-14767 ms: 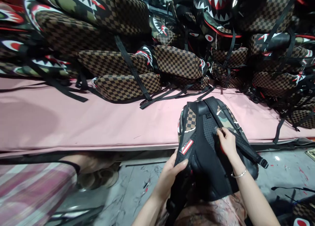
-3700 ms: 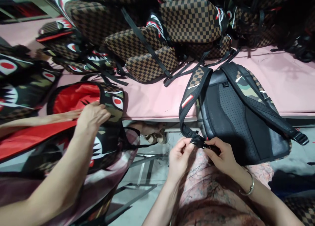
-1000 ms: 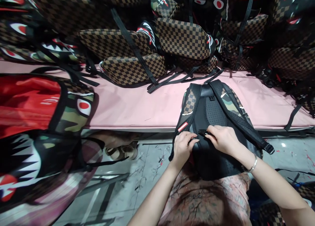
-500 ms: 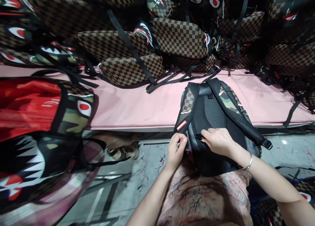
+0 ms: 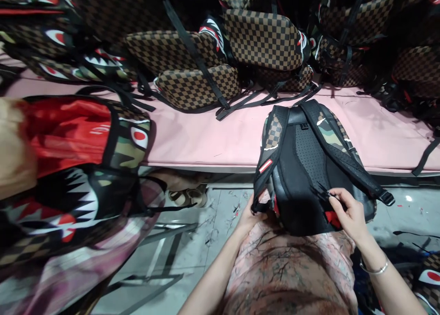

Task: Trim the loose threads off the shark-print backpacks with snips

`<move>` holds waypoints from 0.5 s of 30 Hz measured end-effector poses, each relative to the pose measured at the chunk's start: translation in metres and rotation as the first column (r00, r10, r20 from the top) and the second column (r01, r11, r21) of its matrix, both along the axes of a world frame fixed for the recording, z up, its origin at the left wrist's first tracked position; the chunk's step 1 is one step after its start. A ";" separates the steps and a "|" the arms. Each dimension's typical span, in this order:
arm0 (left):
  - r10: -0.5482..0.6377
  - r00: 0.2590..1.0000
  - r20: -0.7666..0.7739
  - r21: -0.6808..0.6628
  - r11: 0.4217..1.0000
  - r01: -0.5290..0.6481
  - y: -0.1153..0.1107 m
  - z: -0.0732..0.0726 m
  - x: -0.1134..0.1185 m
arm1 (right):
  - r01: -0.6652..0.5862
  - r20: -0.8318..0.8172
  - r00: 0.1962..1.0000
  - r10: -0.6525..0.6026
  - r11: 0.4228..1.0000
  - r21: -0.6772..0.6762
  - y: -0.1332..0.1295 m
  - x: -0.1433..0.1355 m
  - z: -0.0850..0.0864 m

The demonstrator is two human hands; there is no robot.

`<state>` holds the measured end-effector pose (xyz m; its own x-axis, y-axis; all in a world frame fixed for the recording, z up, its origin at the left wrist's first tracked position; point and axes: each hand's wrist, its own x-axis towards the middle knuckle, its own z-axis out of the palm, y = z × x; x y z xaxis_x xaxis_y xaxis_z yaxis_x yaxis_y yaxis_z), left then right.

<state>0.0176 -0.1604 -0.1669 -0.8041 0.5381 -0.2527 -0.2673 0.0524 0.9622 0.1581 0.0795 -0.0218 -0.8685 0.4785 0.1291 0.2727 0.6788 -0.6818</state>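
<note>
Lies slanted with back panel [image 5: 311, 157] up, as a black backpack [image 5: 288, 168], top end on the pink bench [image 5: 206, 143], bottom end past its near edge, over the lap [image 5: 292, 269]. Has straps [image 5: 275, 134] patched in brown check and camouflage, a red-and-white label [image 5: 266, 165] on the left one. Over the panel, shows as a thin, dark, pointed tool [image 5: 322, 192], pinched in the right hand [image 5: 349, 214]; contact unclear.

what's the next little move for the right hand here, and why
Probably bring the dark pointed tool over toward the lower end of the left shoulder strap. The right hand holds the tool above the back panel, its tips away from that strap, while the left hand is at the strap's lower end.
</note>
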 end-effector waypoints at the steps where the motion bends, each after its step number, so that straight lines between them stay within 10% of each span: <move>1: -0.024 0.997 -0.071 -0.060 0.998 0.020 0.001 -0.003 0.000 | 0.019 -0.010 1.000 -0.019 1.000 -0.020 -0.004 0.005 -0.006; 8: -0.019 0.959 -0.282 -0.426 0.898 -0.108 -0.054 -0.002 -0.018 | 0.035 -0.022 0.999 -0.035 0.999 -0.009 -0.016 0.027 -0.031; 15: -0.280 0.958 -0.063 -0.590 0.784 0.191 -0.146 0.021 -0.019 | 0.050 -0.009 0.999 -0.050 0.998 0.028 -0.012 0.032 -0.039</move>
